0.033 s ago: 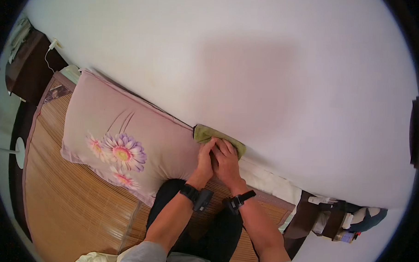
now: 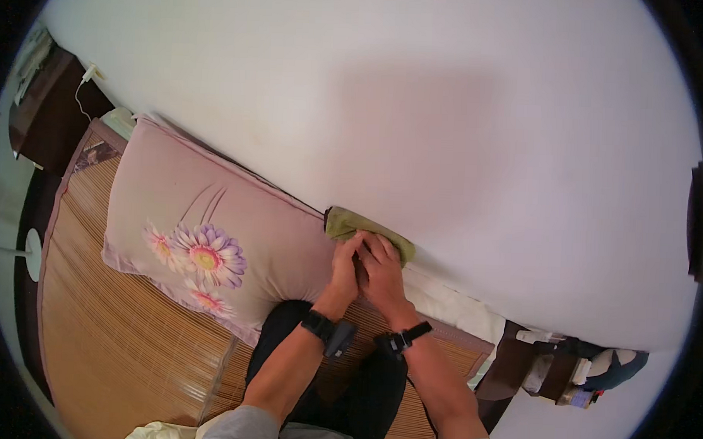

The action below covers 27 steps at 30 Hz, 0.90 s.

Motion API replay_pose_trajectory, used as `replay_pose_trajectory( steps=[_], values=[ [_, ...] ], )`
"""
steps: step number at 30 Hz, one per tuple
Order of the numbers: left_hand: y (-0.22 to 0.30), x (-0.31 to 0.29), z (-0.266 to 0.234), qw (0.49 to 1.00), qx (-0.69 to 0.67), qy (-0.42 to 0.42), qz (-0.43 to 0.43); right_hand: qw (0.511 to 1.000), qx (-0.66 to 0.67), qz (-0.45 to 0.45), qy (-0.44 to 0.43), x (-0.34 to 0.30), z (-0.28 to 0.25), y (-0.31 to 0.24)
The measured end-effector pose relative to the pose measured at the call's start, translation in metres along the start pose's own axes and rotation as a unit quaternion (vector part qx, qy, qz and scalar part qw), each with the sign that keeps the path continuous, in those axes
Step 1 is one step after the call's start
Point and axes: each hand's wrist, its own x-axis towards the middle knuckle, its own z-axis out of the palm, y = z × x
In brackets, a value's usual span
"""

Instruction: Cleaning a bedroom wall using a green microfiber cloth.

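Observation:
Along the base of the white wall lies a folded olive-green cloth (image 2: 357,222), at the right end of a pillow. My left hand (image 2: 345,270) and my right hand (image 2: 380,273) are side by side at its near edge, close together. Both hands are closed, with fingers curled at the cloth; the palms and some fingertips are hidden. The pink pillow (image 2: 289,237) with printed flowers leans against the wall, left of my hands. Dark bands with devices sit on both my wrists.
Under me is a bamboo sleeping mat (image 2: 124,304) on a bed. White bedding (image 2: 453,304) shows along the wall to the right. A dark bedside cabinet (image 2: 57,116) stands far left, a dark shelf (image 2: 567,366) with several items far right. The wall (image 2: 487,108) rises ahead.

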Motion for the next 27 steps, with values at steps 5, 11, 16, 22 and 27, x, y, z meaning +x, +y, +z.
replay_pose_trajectory(
  steps=[5,11,16,22,27],
  values=[
    [0.072,-0.057,0.085,0.990,0.056,-0.092,0.093,0.988,-0.036,-0.037,0.148,0.036,-0.078,-0.054],
    [0.083,-0.058,0.100,0.945,0.182,-0.172,0.208,0.963,-0.075,-0.048,0.256,0.051,-0.074,-0.047],
    [0.056,0.002,0.008,0.984,0.170,-0.036,0.032,1.000,0.025,-0.008,0.000,0.024,0.015,-0.012],
    [0.044,0.011,-0.005,0.999,0.054,0.001,-0.004,0.998,0.049,0.018,-0.023,0.022,-0.002,-0.017],
    [0.091,-0.066,0.103,0.968,0.147,-0.111,0.170,0.982,0.015,-0.068,0.176,0.042,-0.095,-0.053]
  ],
)
